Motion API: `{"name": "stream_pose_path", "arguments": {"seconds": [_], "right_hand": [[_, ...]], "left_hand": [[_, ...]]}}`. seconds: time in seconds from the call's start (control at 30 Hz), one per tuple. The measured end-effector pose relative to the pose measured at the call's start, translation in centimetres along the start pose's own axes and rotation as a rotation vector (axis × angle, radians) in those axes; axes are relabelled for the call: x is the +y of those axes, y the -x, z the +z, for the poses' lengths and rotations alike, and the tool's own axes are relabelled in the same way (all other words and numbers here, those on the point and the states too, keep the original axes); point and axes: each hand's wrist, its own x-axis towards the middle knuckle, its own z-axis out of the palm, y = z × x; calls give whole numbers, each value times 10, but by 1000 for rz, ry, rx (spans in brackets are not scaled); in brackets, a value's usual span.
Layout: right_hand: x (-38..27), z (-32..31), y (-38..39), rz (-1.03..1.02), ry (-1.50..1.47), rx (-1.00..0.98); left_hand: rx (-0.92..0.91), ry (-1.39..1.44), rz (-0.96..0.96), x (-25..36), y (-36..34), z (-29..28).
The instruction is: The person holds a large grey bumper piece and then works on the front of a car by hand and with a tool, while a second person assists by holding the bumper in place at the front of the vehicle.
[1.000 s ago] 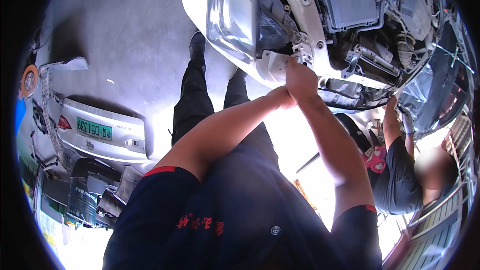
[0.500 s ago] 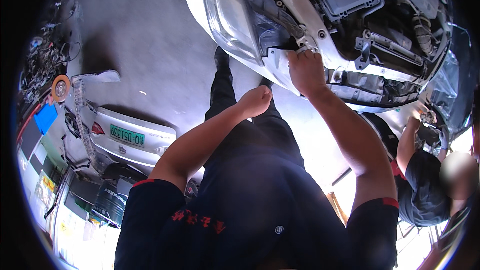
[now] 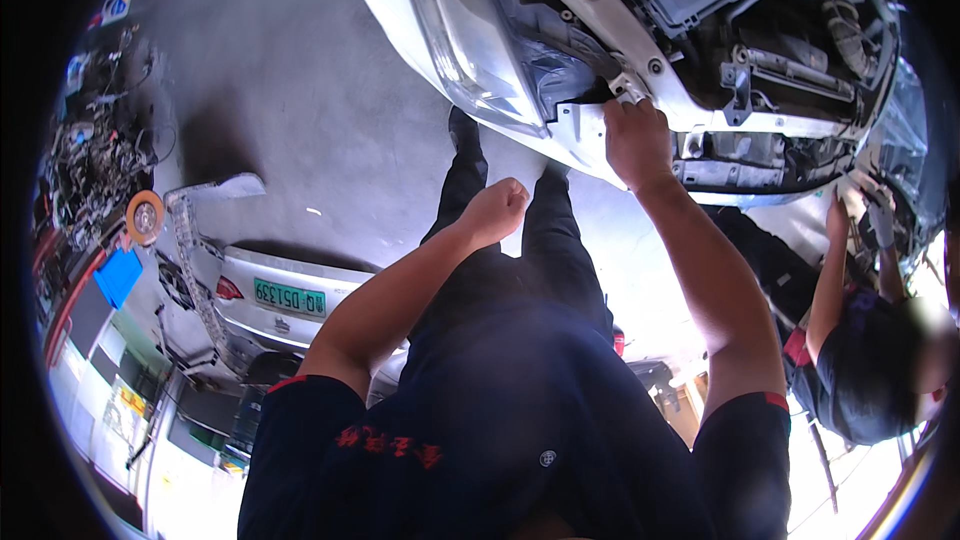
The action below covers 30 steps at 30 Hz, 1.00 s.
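The white car front above me has its inner metal structure exposed, with a clear headlight at its left. My right hand reaches up to a small metal bracket beside the headlight, its fingers curled at that spot; what they grip is hidden. My left hand is closed in a fist lower and to the left, apart from the car and from my right hand, in front of my legs; whether anything is inside it cannot be seen.
A co-worker at the right has both hands at the car's lower front. On the left lie a white rear panel, a bent bumper beam, an orange disc, a blue rectangular item and a heap of parts.
My left hand has drawn away from my right hand, down and to the left. My right hand stays at the bracket. The view has shifted, showing more of the parts heap.
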Motion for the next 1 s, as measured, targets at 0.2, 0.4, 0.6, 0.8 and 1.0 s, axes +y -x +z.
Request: {"name": "stream_pose_path", "arguments": {"seconds": [0.2, 0.4, 0.6, 0.8, 1.0], "right_hand": [[-17, -23, 63, 660, -756, 139], [-64, -9, 166, 1035, -1300, -39], [-56, -6, 216, 1052, -1624, -67], [-8, -4, 237, 1013, -1699, 10], [40, -7, 216, 919, -1434, 31]], "left_hand": [[89, -498, 408, 92, -39, -15], [60, -1292, 611, 152, -127, 12], [-46, -1812, 728, 154, -158, 40], [-84, -1784, 735, 166, -151, 36], [135, -1560, 399, 160, -127, 51]]}}
